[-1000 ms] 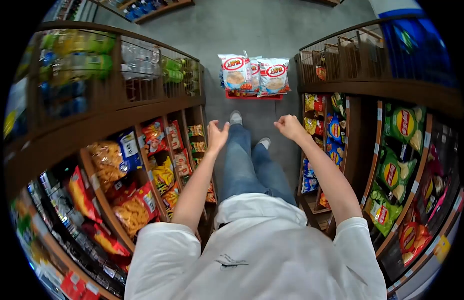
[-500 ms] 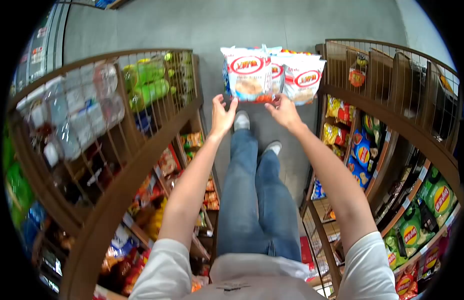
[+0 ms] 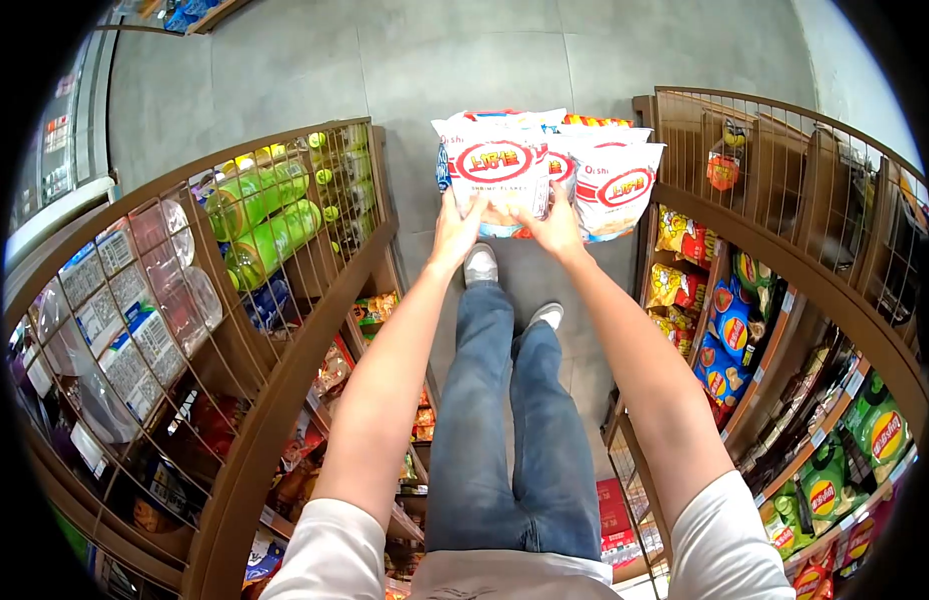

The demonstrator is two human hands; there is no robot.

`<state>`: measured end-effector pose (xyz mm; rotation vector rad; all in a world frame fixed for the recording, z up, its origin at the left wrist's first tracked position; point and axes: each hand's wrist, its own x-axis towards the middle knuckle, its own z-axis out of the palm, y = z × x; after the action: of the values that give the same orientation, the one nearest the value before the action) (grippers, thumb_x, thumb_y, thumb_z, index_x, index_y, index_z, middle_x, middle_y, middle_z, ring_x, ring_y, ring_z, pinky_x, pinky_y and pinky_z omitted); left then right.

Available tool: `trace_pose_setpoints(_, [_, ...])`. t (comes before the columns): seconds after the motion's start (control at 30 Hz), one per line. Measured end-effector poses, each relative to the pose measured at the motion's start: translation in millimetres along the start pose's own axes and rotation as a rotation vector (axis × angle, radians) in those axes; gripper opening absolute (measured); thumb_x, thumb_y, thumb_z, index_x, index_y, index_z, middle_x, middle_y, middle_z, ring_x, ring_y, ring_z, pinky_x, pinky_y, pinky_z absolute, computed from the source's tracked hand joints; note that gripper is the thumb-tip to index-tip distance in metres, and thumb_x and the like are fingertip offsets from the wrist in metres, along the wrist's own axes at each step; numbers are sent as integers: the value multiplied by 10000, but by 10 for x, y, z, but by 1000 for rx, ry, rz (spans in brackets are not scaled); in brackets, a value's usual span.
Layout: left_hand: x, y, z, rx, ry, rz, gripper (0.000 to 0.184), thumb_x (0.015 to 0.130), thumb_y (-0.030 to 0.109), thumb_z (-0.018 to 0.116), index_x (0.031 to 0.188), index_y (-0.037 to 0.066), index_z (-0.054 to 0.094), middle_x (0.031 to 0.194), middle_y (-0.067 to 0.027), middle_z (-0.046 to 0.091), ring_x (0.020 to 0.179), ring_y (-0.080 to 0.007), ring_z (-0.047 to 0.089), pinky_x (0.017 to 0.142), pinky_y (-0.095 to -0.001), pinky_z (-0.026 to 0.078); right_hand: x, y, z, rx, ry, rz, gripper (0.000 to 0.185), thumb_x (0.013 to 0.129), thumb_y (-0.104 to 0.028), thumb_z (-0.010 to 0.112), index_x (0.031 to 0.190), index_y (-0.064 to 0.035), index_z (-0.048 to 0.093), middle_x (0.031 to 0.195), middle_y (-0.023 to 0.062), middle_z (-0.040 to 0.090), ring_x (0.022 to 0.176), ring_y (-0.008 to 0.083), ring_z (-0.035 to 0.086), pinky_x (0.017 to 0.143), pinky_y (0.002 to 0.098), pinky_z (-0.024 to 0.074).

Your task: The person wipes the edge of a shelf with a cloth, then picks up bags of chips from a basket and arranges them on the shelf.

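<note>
A white and red bag of shrimp flakes faces me at the top centre. My left hand grips its lower left side, thumb over the front. On the lower right side, my right hand is closed on the same bag, its thumb also in front. Just right of it stands a similar white shrimp flakes bag, which neither hand holds. Part of another such bag shows between these two. A blue packet edge peeks out at the far left of the group. What supports the bags underneath is hidden.
Brown wire-railed shelving stands on both sides. Green bottles and wrapped clear bottles lie behind the left railing. On the right shelves are green chip bags and blue chip bags. Grey floor stretches beyond the bags.
My hands have moved in from the bag's lower corners and closed around its lower sides. The bags and shelves appear slightly lower in view.
</note>
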<state>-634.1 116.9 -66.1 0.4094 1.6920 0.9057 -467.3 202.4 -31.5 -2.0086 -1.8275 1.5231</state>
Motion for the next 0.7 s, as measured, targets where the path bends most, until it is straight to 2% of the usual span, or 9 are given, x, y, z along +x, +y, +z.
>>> trace_pose_setpoints(0.03, [-28, 40, 44, -16, 52, 9, 664, 931, 398, 662, 1360, -47, 421, 1287, -181, 577, 1190, -218, 546, 1003, -334, 433, -21, -9, -10, 51, -20, -16, 964, 720, -348, 842, 1431, 67, 340, 1344, 311, 523, 1246, 412, 533, 1051, 442, 433])
trace_pose_setpoints(0.17, [-112, 76, 75, -8, 69, 65, 654, 932, 397, 661, 1359, -39, 425, 1298, -176, 567, 1194, -220, 543, 1005, -335, 433, -101, -55, -9, 35, -37, 10, 912, 754, -388, 828, 1399, 92, 398, 1330, 287, 550, 1227, 360, 565, 1023, 413, 461])
trace_pose_setpoints(0.23, [-199, 83, 73, -1, 90, 55, 627, 931, 369, 633, 1359, -36, 420, 1297, -245, 560, 1217, -319, 552, 1030, -399, 418, -162, -94, 29, -33, 20, -35, 847, 777, -293, 804, 1416, 69, 384, 1344, 324, 512, 1276, 426, 497, 1079, 444, 402])
trace_pose_setpoints(0.27, [-248, 86, 72, 0, 84, 57, 627, 931, 369, 633, 1359, -36, 420, 1297, -245, 560, 1217, -319, 552, 1030, -399, 418, -208, -107, 37, -31, 27, -33, 847, 777, -293, 804, 1416, 69, 384, 1344, 324, 512, 1276, 426, 497, 1079, 444, 402])
trace_pose_setpoints(0.33, [-370, 25, 51, -74, 141, 142, 671, 939, 419, 629, 1368, -44, 403, 1304, -246, 554, 1223, -317, 544, 1034, -397, 413, -384, -231, 17, -10, 39, -89, 821, 794, -274, 787, 1423, 61, 381, 1366, 323, 492, 1301, 423, 469, 1096, 450, 381])
trace_pose_setpoints(0.47, [-802, 48, -53, -203, 121, 130, 631, 971, 315, 623, 1424, -11, 329, 1347, -198, 503, 1250, -258, 501, 1041, -370, 409, -660, -216, 92, 76, 5, -196, 743, 809, -217, 759, 1415, 35, 412, 1359, 282, 505, 1288, 421, 470, 1088, 453, 386])
trace_pose_setpoints(0.53, [-1031, 27, -69, -237, 152, 128, 575, 990, 291, 594, 1422, 23, 327, 1349, -130, 492, 1247, -198, 470, 1038, -350, 383, -866, -164, 149, 112, 61, -272, 694, 806, -182, 756, 1399, 3, 447, 1341, 251, 531, 1254, 417, 489, 1069, 462, 399])
trace_pose_setpoints(0.67, [-1434, -85, -72, -154, 135, 85, 627, 992, 309, 589, 1460, 29, 279, 1399, -146, 433, 1268, -215, 445, 1051, -370, 374, -1330, -37, 114, 170, 87, -260, 669, 783, -159, 769, 1370, -11, 482, 1300, 232, 561, 1217, 419, 504, 1051, 467, 404])
trace_pose_setpoints(0.7, [-1512, -165, -50, -142, 123, 92, 627, 992, 309, 589, 1460, 29, 279, 1399, -146, 433, 1268, -215, 445, 1051, -370, 374, -1433, 80, 124, 153, 127, -253, 639, 797, -180, 772, 1343, 11, 502, 1274, 223, 586, 1184, 380, 548, 1028, 438, 433])
